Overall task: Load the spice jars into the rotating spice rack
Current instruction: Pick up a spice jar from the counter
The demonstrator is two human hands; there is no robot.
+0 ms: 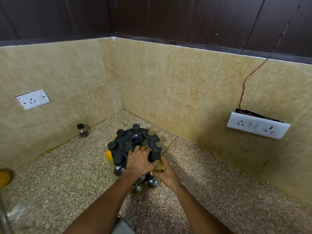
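The black rotating spice rack (135, 142) stands on the speckled counter near the corner. Several black-capped jars sit in its top slots, and more jars show on its lower tier. My left hand (141, 160) lies flat on the rack's top near its front edge, fingers spread over it. My right hand (164, 173) grips a clear spice jar (159, 166) with yellowish contents, pressed against the rack's front right side under a black cap. One loose clear jar with a black cap (83, 130) stands by the left wall.
Tiled walls close the corner behind and on both sides. A white socket plate (33, 99) is on the left wall, a switch panel (257, 127) with a hanging wire on the right wall. An orange lid (4, 178) lies at the far left counter edge.
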